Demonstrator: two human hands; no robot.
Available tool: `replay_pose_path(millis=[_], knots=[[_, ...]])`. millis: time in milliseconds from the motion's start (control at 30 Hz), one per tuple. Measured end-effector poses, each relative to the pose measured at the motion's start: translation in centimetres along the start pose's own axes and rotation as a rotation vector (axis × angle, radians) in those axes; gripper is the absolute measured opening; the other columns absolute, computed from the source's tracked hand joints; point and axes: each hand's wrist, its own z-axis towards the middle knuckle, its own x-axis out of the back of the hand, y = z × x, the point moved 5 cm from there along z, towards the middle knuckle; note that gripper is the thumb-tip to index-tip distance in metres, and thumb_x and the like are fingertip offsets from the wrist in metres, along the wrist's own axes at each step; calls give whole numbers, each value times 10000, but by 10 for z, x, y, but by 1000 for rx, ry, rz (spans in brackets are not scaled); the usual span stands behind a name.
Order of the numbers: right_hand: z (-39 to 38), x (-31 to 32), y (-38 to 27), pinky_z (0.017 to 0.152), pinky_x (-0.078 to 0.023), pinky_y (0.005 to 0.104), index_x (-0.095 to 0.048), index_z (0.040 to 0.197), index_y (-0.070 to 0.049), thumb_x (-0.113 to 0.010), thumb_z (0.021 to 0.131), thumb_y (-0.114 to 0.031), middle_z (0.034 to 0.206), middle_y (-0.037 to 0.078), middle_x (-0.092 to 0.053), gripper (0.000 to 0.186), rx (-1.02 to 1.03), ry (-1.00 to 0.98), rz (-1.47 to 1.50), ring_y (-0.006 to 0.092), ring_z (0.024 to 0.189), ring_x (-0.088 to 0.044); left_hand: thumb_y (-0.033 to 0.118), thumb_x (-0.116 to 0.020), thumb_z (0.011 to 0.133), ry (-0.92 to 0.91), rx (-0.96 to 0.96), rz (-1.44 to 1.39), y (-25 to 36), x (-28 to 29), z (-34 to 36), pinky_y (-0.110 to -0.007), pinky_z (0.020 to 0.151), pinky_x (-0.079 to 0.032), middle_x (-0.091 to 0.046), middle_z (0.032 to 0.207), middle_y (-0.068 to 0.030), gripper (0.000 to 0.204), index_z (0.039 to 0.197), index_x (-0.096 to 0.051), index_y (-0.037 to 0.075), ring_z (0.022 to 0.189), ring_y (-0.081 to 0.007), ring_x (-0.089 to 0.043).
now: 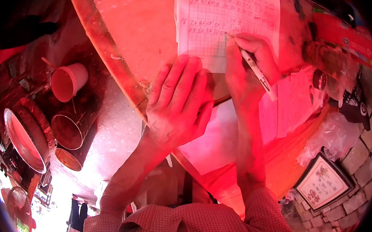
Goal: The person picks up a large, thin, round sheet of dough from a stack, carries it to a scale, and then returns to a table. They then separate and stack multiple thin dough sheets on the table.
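A gridded sheet of paper (202,44), part of what looks like a pad, lies on the round table (131,34) under red light. Rows of handwritten figures fill its upper part; the lower squares are blank. My right hand (252,64) grips a white pen (255,69), its tip touching the sheet near the end of the lowest written row. Flat across the sheet's lower left edge and the table rests my left hand (178,100), its fingers stretched out and holding nothing.
Stacked papers (290,101) lie right of my right forearm, near a clear plastic bag (333,137) and a framed picture (323,181) by a stone-block surface. A dark cap (356,104) sits at the far right. Left of the table stand a bucket (69,82), a metal basin (24,141) and several containers.
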Motion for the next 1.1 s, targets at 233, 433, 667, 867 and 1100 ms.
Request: replay_pose_path(millis=[233, 433, 667, 867, 1100], knots=[[10, 26, 10, 608, -473, 221, -623, 856, -4, -675, 843, 6, 794, 50, -662, 54, -184, 109, 269, 72, 665, -566, 184, -676, 728, 66, -34, -36, 1, 1, 2, -482, 1066, -365, -585, 1270, -187, 466, 1147, -643, -17, 1213, -362, -546], [46, 86, -8, 689, -512, 335, -618, 947, 14, -696, 777, -165, 792, 125, -661, 258, -334, -192, -600, 222, 724, -645, 215, -687, 745, 54, -79, -28, 6, 6, 1, -501, 1062, -366, -572, 1284, -195, 515, 1195, -610, -23, 1231, -377, -520], [13, 145, -69, 631, -500, 361, -530, 1257, -70, -743, 783, -238, 749, 129, -631, 546, -76, 10, -787, 315, 651, -602, 243, -694, 755, 106, -200, -17, 22, 3, -1, -511, 1041, -391, -584, 1242, -203, 467, 1152, -630, 5, 1192, -382, -537], [-205, 175, -139, 655, -509, 363, -577, 1188, -82, -712, 824, -224, 812, 115, -640, 413, -418, -141, -383, 291, 706, -624, 277, -692, 790, 170, -344, 113, 4, 5, -15, -477, 1007, -437, -616, 1155, -188, 365, 1070, -654, 47, 1114, -368, -575], [-529, 215, -221, 629, -489, 443, -609, 1046, -37, -688, 756, -150, 763, 171, -636, 321, -654, -116, -178, 375, 732, -624, 79, -650, 888, 139, -622, 64, 157, 80, -102, -387, 952, -471, -602, 1239, -151, 350, 1215, -580, -25, 1137, -272, -566]])
